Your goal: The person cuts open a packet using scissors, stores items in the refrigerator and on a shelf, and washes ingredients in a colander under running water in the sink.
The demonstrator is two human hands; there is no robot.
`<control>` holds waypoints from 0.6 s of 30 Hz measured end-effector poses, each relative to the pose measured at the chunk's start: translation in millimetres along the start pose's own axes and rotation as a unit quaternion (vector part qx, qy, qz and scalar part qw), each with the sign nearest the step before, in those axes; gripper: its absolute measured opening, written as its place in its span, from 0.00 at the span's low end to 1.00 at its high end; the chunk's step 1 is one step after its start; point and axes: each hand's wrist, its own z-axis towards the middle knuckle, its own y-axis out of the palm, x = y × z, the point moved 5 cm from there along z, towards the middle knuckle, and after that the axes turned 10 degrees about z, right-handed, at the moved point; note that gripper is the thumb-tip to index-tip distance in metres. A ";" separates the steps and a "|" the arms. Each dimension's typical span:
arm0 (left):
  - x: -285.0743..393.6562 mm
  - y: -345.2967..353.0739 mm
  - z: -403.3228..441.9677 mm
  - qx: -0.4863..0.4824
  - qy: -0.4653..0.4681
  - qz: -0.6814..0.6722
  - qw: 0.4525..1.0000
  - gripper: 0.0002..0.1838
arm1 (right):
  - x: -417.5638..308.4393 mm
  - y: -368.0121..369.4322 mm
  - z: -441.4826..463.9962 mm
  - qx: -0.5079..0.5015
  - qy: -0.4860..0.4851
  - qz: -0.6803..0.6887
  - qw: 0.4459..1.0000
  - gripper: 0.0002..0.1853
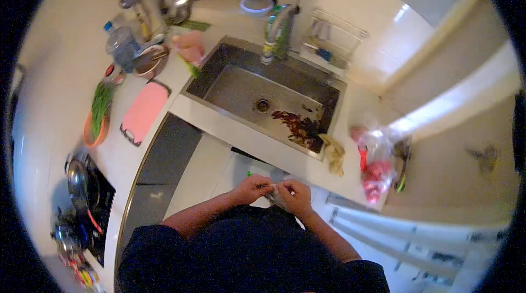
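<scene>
Just past our dark shirt (pixel 257 252), we have the left hand (pixel 253 189) and right hand (pixel 295 194) close together, fingertips of both pinched on a small, pale, crumpled piece (pixel 278 199), too blurred to name. Beyond, across the white countertop (pixel 257 142), we spot a limp tan cloth (pixel 335 155), then reddish-brown scraps (pixel 298 127) in the rectangular grey metal sink (pixel 230 86), a curved silver faucet (pixel 280 21) behind.

A small, pale, crumpled scrap of something filmy (pixel 277 199) is pinched in mid-air, whitish at the top and greyer below (too blurred from here to make out more), off the worktop's (pixel 219 127) front edge.
</scene>
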 end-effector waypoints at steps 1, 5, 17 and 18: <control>3.3 -5.7 5.4 0.006 -0.047 -0.030 0.998 0.09 | -4.4 -4.1 17.5 -0.041 0.000 0.018 0.999 0.05; -18.0 -25.0 21.1 0.126 -0.105 -0.074 0.984 0.10 | 34.9 2.7 91.6 -0.250 0.151 0.103 0.951 0.08; -150.7 -174.7 -14.2 0.335 -0.282 -0.187 0.879 0.09 | 107.0 208.2 357.6 -0.214 0.154 0.134 0.955 0.16; -167.3 -186.7 -17.1 0.326 -0.280 -0.173 0.886 0.09 | 100.1 233.5 383.2 -0.190 0.200 0.196 0.941 0.16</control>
